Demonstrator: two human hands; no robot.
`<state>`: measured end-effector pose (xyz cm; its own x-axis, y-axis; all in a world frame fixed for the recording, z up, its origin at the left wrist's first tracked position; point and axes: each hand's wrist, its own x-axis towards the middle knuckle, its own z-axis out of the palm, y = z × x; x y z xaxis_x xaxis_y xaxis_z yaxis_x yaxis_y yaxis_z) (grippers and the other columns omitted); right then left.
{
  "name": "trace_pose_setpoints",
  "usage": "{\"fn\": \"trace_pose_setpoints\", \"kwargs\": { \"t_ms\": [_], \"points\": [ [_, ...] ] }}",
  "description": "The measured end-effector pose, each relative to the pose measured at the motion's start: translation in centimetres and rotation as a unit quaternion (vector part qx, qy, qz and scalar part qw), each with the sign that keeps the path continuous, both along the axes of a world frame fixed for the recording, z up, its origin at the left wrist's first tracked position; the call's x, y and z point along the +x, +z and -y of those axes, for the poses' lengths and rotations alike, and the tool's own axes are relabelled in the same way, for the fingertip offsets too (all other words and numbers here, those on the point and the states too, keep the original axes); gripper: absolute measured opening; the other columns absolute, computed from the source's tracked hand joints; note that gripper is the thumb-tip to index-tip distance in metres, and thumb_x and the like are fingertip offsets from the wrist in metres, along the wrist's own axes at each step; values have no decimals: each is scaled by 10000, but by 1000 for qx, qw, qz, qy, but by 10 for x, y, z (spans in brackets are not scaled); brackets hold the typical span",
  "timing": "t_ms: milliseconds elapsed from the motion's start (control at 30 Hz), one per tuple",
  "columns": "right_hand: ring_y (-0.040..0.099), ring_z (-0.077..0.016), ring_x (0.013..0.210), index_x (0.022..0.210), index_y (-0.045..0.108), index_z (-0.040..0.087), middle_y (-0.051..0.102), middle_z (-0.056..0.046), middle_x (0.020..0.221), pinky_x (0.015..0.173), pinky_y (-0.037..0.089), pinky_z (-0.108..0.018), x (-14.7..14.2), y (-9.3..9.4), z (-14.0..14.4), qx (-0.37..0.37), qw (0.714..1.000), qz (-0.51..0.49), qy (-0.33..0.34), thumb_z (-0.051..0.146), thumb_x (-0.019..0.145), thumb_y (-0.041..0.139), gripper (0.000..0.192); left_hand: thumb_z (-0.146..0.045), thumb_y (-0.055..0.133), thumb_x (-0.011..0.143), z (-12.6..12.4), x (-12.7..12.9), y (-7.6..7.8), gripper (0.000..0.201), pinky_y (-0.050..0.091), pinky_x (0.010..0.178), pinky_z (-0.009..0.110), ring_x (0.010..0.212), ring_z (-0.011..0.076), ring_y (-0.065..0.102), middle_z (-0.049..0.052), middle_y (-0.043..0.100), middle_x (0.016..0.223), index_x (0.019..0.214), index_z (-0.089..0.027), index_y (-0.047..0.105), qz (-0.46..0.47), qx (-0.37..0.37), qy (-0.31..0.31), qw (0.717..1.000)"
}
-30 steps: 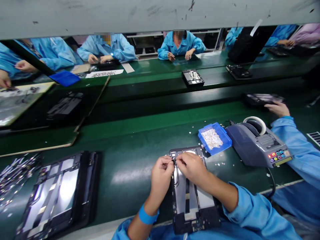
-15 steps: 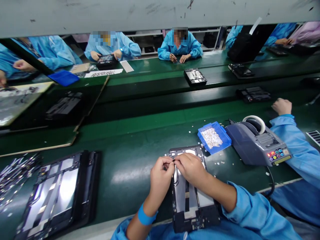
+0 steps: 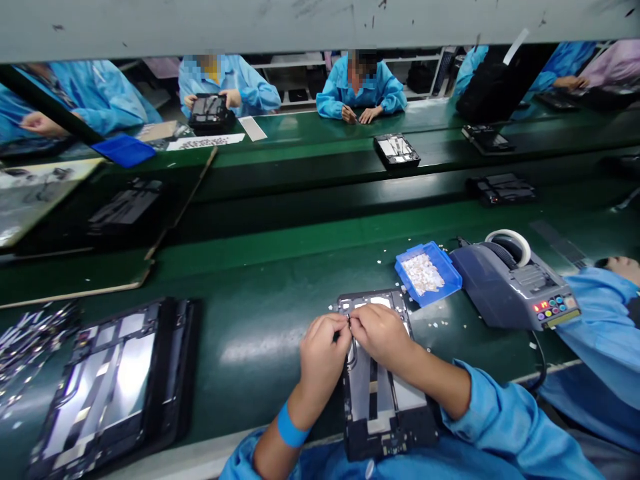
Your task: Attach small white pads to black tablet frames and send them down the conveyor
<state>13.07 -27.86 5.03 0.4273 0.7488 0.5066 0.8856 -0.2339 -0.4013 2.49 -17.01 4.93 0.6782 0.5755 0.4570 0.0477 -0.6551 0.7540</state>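
An opened tablet [image 3: 383,400], with silver plates and dark strips inside, lies at the front edge of the bench before me. Over its upper left part, my left hand [image 3: 324,347] pinches with thumb and forefinger. Fingertip to fingertip with it, my right hand [image 3: 383,337] is also closed in a pinch, its heel over the tablet's upper half. Something small and dark shows between the fingertips, too tiny to name. A thin dark cable [image 3: 354,360] curves along the tablet's left side just below my fingers; whether it reaches into them is hidden.
A blue bin [image 3: 429,273] of small pale pieces stands beyond the tablet, beside a grey tape dispenser [image 3: 515,283]. To the left lie stacked opened tablets [image 3: 115,387] and a heap of thin strips [image 3: 35,353]. Co-workers in blue sit opposite; a sleeve [image 3: 605,313] reaches in at right.
My hands stay nearly in place, fingertips slightly shifted. The neighbour's arm at right has drawn back from the belt. A co-worker opposite has tilted up a tablet. Tablets on the belt have shifted slightly.
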Motion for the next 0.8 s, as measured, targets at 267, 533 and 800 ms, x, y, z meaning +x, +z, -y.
{"fn": "trace_pose_setpoints", "kwargs": {
  "t_ms": [267,533,800],
  "points": [
    [595,-180,694,719,600,216,658,-35,736,643,380,-281,69,36,40,-67,974,-37,-214,150,879,574,175,-251,633,803,-11,7,3,52,548,690,298,771,194,706,42,745,832,773,-209,638,-46,-234,2,971],
    [649,-210,858,876,699,207,709,-56,877,796,469,-305,44,26,37,-93,994,-34,-41,147,943,599,134,-313,665,774,-15,11,6,123,504,609,263,679,180,672,14,700,710,772,-196,631,-61,-295,-1,954],
    [645,-212,801,819,675,201,688,-54,812,770,478,-306,6,8,-1,-89,995,-28,-32,139,915,633,123,-259,629,819,-2,4,5,73,552,723,316,772,210,729,23,769,803,787,-232,689,-77,-133,34,988]
  ]
}}
